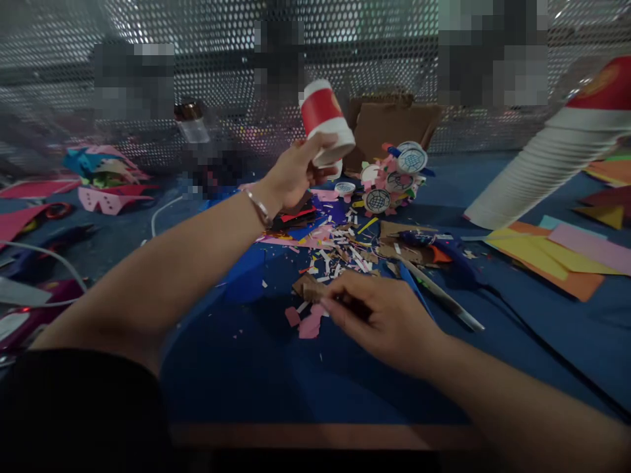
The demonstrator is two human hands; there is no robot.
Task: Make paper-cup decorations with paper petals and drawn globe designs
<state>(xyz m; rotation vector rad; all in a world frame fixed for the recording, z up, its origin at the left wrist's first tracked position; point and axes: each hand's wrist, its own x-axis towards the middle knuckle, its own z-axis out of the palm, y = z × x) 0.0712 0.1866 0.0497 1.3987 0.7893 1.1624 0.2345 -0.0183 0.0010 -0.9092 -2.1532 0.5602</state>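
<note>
My left hand (296, 172) is raised over the far side of the blue table, its fingers closed round a red and white paper cup (321, 112) that is tilted. Low over the table, my right hand (379, 315) pinches a small brown cardboard piece (311, 290) between thumb and fingertips. Pink paper scraps (309, 322) lie just below that piece. Beyond it spreads a litter of paper clippings (340, 253). A cluster of pink paper flowers with round grid-patterned centres (392, 179) stands behind the clippings, right of the cup.
A tall leaning stack of paper cups (547, 157) stands at the right, near coloured paper sheets (552, 253). A blue glue gun (456, 259) with a black cord lies right of my right hand. Paper masks (106, 180) are at the left. A perforated metal screen (221, 72) rises behind the table.
</note>
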